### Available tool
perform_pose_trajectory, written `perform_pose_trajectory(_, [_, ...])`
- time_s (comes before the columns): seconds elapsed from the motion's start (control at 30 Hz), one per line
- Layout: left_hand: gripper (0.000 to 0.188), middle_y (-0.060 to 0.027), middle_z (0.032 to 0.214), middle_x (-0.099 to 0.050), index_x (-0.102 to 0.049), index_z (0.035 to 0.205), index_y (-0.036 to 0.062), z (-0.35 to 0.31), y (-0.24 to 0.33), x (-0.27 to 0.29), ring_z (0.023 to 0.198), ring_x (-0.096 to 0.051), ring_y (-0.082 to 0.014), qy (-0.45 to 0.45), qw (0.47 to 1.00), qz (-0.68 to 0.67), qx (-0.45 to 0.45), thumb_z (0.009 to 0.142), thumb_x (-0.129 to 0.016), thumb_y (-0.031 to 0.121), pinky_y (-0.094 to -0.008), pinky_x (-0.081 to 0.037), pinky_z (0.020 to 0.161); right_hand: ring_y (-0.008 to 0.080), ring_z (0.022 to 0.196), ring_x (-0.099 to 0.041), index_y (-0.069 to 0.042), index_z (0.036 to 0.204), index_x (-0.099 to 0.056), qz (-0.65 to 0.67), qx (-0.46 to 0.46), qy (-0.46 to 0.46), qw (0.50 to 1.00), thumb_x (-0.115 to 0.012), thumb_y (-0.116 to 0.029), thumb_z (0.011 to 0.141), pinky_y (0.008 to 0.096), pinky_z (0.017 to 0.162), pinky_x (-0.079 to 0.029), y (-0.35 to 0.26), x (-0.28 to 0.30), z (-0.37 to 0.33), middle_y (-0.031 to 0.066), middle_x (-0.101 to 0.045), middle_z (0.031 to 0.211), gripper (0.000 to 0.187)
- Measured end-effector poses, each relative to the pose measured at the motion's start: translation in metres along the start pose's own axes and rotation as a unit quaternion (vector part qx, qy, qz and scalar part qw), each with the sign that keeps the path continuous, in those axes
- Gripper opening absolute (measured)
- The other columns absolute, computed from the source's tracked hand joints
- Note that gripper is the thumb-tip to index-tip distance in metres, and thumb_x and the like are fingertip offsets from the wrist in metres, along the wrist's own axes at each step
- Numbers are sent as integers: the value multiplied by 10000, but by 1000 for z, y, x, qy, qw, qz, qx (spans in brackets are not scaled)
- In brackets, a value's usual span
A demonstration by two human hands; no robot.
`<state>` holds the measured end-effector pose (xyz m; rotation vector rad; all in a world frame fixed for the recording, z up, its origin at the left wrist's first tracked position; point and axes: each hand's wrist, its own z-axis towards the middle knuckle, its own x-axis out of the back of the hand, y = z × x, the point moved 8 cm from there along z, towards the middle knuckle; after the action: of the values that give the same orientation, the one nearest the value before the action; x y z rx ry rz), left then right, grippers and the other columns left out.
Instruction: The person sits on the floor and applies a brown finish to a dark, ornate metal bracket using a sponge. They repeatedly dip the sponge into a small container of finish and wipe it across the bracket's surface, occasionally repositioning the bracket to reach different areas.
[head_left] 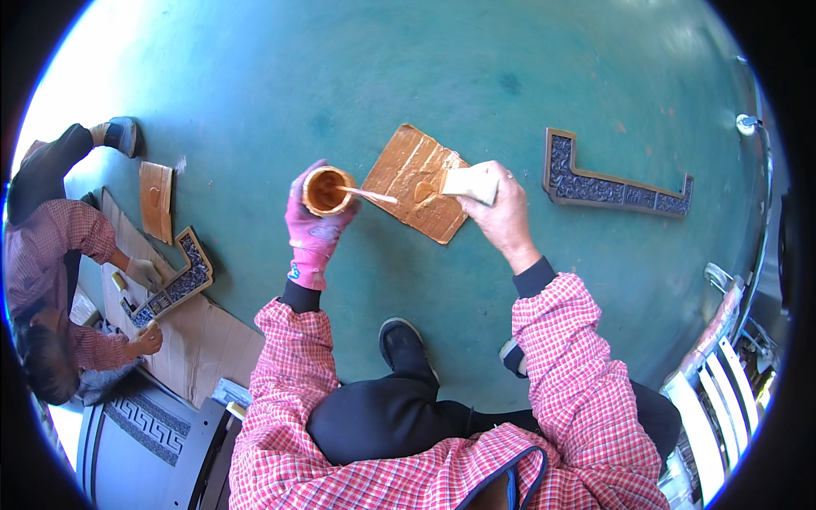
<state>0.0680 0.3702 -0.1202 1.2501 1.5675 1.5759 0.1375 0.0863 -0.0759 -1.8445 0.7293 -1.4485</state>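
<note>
My left hand, in a pink glove, is wrapped round a small tub with brown paint inside. A thin pale stick leans out over the tub's rim to the right. My bare right hand grips a cream-white pad; whether it is cloth or sponge I cannot tell. The pad's left end is over the right part of a piece of cardboard smeared with brown paint. A wet-looking patch of paint lies on the cardboard just left of the pad.
On the green floor, an L-shaped carved frame piece lies to the right. At the left, a co-worker handles a similar piece on flattened cardboard. Nearby are another painted card and a grey panel. White slats stand lower right.
</note>
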Motion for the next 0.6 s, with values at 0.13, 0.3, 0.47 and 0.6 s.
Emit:
perform_pose_trajectory(0.13, [694, -34, 1169, -622, -547, 1283, 47, 11, -45, 41, 1038, -616, -154, 107, 993, -23, 48, 656, -841, -5, -296, -518, 926, 305, 910, -589, -93, 931, -566, -84, 47, 11, 995, -791, -53, 667, 401, 778, -488, -2, -19, -2, 68, -632, 939, 349])
perform_pose_trajectory(0.3, [687, -38, 1168, -623, -548, 1285, 35, 18, -64, 69, 1035, -613, -147, 166, 985, -45, 33, 670, -853, 19, -297, -515, 922, 321, 916, -585, -99, 924, -563, -127, 71, 10, 989, -787, -35, 651, 405, 781, -486, -5, -30, -4, 69, -630, 947, 359])
perform_pose_trajectory(0.47, [688, -48, 1176, -621, -557, 1265, 32, 14, -76, 83, 1061, -596, -153, 220, 974, 26, 35, 658, -877, 64, -310, -488, 949, 321, 933, -586, -95, 928, -562, -158, 97, 12, 983, -776, -28, 637, 407, 798, -486, -10, -38, -4, 74, -632, 963, 367])
perform_pose_trajectory(0.6, [679, -69, 1206, -605, -568, 1244, 44, -2, -26, 70, 1116, -565, -188, 218, 965, 146, 15, 645, -883, 101, -357, -450, 986, 305, 973, -580, -109, 962, -560, -176, 89, -9, 980, -790, -37, 632, 409, 848, -479, -2, -41, -6, 71, -631, 995, 408])
